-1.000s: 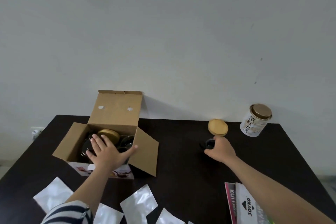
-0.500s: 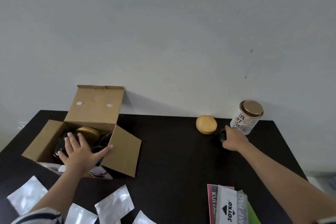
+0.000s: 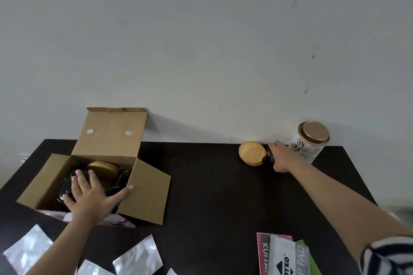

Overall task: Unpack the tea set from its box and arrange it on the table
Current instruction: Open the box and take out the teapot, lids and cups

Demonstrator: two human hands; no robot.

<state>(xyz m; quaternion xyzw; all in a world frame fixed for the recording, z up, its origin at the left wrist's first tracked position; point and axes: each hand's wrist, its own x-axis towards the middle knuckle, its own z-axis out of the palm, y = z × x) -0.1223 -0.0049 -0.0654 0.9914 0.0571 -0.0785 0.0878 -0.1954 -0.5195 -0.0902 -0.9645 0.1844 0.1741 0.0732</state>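
An open cardboard box (image 3: pixel 143 198) stands at the left of the dark table (image 3: pixel 212 196). Inside it are dark glass pieces and a round wooden lid (image 3: pixel 102 167). My left hand (image 3: pixel 93 196) lies spread over the box opening, fingers apart, resting on the dark pieces. At the far right, my right hand (image 3: pixel 283 158) is closed around a small dark cup (image 3: pixel 269 158), set on the table between a wooden lid (image 3: pixel 252 153) and a white tin. Most of the cup is hidden by my fingers.
A white tin with a gold lid (image 3: pixel 312 140) stands against the wall at the back right. Several silvery plastic pouches (image 3: pixel 136 257) lie along the near edge at left. Stationery packs (image 3: pixel 283 257) lie at the near right.
My right hand has carried the dark cup from the middle of the table to the far right, beside the wooden lid and the tin. My left hand has stayed over the box.
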